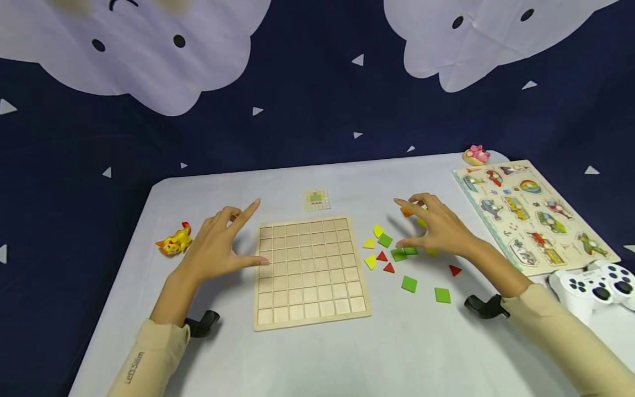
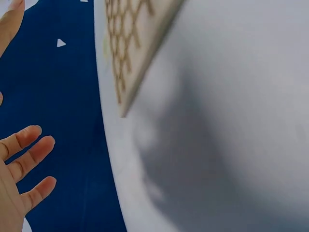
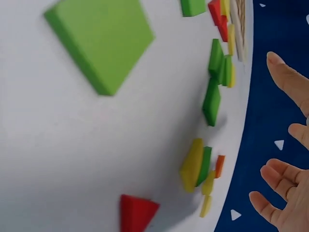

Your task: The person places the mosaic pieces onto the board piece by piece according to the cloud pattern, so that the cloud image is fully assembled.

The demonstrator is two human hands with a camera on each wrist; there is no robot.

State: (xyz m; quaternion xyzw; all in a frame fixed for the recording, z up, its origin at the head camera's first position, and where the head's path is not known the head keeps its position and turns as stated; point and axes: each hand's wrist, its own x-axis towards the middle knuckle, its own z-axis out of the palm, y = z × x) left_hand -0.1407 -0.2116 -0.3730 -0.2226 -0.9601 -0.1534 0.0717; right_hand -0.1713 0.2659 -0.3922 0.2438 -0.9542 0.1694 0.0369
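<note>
Sleeves: my cream sleeves enter from the bottom corners, each with a black wrist mount on the pale grey table [image 1: 307,364].
White game controller [image 1: 597,281]: lies at my near right, just beside the picture puzzle, untouched.
Loose tiles: two green square wooden tiles [image 1: 409,284] lie nearest me, with red triangle tiles [image 1: 385,262] and yellow curved tiles [image 1: 370,242] between them and the grid.
Square wooden grid board [image 1: 310,270]: lies flat in front of me; every cell I can see is bare.
My left hand [image 1: 218,245]: open, fingers spread and holding nothing; the thumb tip seems to touch the board's left edge and the forefinger points up and away.
My right hand [image 1: 436,229]: open, fingers arched over the far tiles, gripping nothing; whether a fingertip touches the green tile under it I cannot tell.
Step in hand: by my judgement, choosing a first tile; placing has not begun.
Next move calls for: a pinch on one thin tile by its edges, without scattering the neighbours, matched to the pattern card.
Small pattern card [image 1: 316,199]: lies just beyond the board's far edge.
Yellow toy figure [image 1: 173,241]: sits left of my left hand, apart from it.
Wooden picture puzzle board [image 1: 533,215]: lies at far right, a small pink toy [image 1: 477,154] beyond it.
</note>
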